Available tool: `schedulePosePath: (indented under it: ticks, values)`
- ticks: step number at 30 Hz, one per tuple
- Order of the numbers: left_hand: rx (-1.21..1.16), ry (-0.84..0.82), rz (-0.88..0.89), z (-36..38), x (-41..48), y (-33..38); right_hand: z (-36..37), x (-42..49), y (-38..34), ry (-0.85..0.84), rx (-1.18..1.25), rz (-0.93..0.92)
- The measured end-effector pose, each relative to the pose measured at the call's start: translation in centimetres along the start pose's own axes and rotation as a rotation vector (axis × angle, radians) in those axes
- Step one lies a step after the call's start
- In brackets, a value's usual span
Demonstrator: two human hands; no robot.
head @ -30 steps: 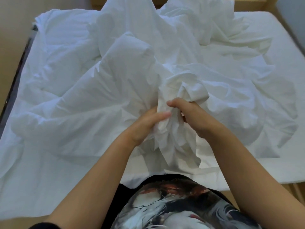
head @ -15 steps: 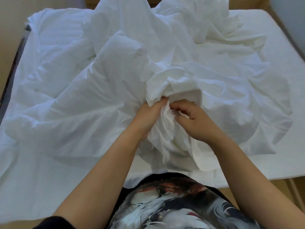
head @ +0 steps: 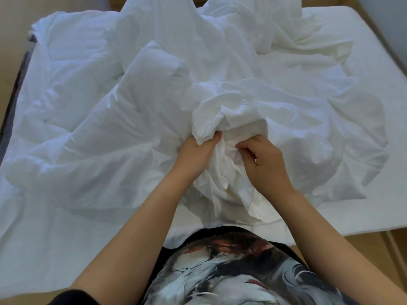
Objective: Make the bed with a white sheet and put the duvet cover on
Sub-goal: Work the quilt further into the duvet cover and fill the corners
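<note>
A rumpled white duvet cover [head: 154, 102] lies heaped across the bed, over a white sheet [head: 363, 89] on the mattress. A bunched fold of the cover [head: 222, 172] rises near the bed's front edge. My left hand [head: 195, 154] is closed on the left side of that fold, fingers tucked under the cloth. My right hand [head: 264, 164] pinches the cloth on the right side of the same fold, fingertips curled inward. The two hands sit close together, a few centimetres apart. I cannot tell duvet from cover in the heap.
The bed's dark frame edge [head: 13, 95] shows at the left. Wooden floor [head: 392, 243] lies to the right of the mattress corner, and a beige wall or floor [head: 15, 16] at the far left. My patterned shirt [head: 231, 267] presses against the bed's front edge.
Both hands have shifted their hold on the bunched fold: the left hand went up along its left side, the right hand turned and now pinches lower. The fold has opened out wider.
</note>
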State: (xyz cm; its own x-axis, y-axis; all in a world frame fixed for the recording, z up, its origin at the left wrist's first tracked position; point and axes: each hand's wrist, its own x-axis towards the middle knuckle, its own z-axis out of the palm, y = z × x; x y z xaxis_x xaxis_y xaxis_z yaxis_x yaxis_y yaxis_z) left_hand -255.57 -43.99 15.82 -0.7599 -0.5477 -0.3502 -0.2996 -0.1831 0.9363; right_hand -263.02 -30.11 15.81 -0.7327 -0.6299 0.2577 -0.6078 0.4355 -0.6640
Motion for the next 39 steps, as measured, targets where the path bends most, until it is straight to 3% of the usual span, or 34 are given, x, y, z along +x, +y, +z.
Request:
schedulePosePath:
  ticks: [4, 7, 9, 11, 16, 20, 24, 28, 32, 36, 39]
  values:
    - [0.025, 0.011, 0.037, -0.1, 0.2, -0.5, 0.2, -0.8, 1.2, 0.156, 0.029, 0.273]
    - [0.004, 0.006, 0.030, 0.1, 0.2, -0.6, 1.0, -1.4, 0.5, 0.124, 0.246, 0.356]
    - [0.019, 0.000, 0.029, 0.4, 0.1, -0.4, 1.7, -1.9, 0.2, 0.020, 0.304, 0.330]
    - [0.036, -0.021, 0.038, 0.4, 0.1, -0.6, 2.1, -2.2, 0.5, -0.074, 0.178, 0.237]
    - [0.144, -0.149, 0.071, -0.9, -0.2, -0.9, 0.9, -0.3, 1.9, 0.159, 0.130, 0.245]
    - [0.068, -0.038, 0.018, -1.0, 0.6, -0.9, 0.9, -0.3, 2.3, 0.132, 0.152, 0.203]
    - [-0.127, -0.134, -0.048, -0.8, 0.8, -0.7, 1.2, -1.3, 2.3, 0.140, 0.205, 0.246]
    - [-0.099, -0.133, -0.030, -0.7, 0.8, -0.3, 1.2, -0.6, 1.9, 0.062, 0.221, 0.312]
    - [-0.013, -0.240, 0.013, -1.0, 0.6, -0.3, 1.8, 0.0, 1.3, 0.041, 0.264, 0.386]
    - [0.082, -0.147, 0.059, -0.6, 0.7, -0.3, 2.6, -0.4, 0.6, 0.124, 0.315, 0.498]
    - [0.018, -0.123, 0.023, -0.3, 0.7, -0.3, 3.0, -1.0, 0.3, -0.038, 0.391, 0.497]
